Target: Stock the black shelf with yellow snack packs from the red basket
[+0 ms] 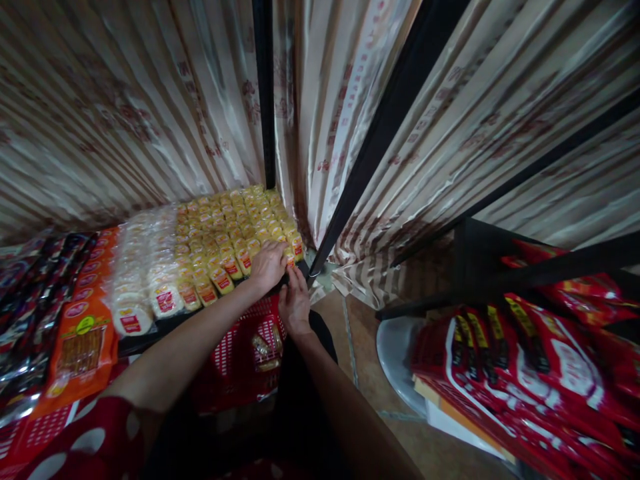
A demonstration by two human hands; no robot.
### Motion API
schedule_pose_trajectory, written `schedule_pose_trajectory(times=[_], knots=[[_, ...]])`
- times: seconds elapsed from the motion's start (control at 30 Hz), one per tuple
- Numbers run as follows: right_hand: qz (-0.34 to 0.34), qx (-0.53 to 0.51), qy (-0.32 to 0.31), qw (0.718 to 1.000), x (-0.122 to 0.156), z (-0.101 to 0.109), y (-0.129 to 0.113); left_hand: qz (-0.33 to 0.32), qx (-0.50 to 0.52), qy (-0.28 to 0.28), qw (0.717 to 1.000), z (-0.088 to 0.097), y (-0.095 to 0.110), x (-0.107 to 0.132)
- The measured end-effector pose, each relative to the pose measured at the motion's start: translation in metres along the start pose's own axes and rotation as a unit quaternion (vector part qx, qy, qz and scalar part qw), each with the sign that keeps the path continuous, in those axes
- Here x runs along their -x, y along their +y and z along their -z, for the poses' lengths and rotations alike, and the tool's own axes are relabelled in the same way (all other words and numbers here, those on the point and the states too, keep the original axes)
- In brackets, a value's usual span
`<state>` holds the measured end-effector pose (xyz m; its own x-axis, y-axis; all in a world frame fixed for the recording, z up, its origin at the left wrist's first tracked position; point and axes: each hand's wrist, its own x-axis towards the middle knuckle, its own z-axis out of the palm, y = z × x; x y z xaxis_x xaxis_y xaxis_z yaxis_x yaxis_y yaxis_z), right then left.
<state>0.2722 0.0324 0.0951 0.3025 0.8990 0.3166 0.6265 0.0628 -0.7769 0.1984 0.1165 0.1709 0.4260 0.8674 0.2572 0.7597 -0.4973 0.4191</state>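
My left hand [268,265] is curled over the front row of small yellow snack packs [235,227] at the shelf's right corner, fingers closed on a pack there. My right hand [295,303] is just below it at the shelf's front edge [165,325], its fingers pinched together and touching the same spot; what they hold is too small to make out. A red plastic basket [240,360] with a few packets in it sits under both hands.
Left of the yellow packs lie rows of white round cakes [145,280], orange packets [85,327] and dark packets [25,300]. Black rack posts [380,127] rise against striped curtains. Red packets [525,373] fill a rack at the right, above a white stool [395,353] on tiled floor.
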Motion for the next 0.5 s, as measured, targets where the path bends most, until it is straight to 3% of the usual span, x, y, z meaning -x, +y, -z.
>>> schedule_pose_trajectory(times=[0.23,0.4,0.5], knots=[[0.007,0.036,-0.019,0.999,-0.004,-0.003,-0.004,0.037,0.029,-0.002,0.999,-0.005,-0.005,-0.004],[0.016,0.067,-0.037,0.997,-0.008,-0.002,-0.006,0.049,0.063,0.040,0.996,-0.007,-0.009,0.002],[0.031,0.071,-0.043,0.996,-0.009,-0.002,-0.005,0.024,0.068,0.059,0.996,-0.009,-0.015,0.012]])
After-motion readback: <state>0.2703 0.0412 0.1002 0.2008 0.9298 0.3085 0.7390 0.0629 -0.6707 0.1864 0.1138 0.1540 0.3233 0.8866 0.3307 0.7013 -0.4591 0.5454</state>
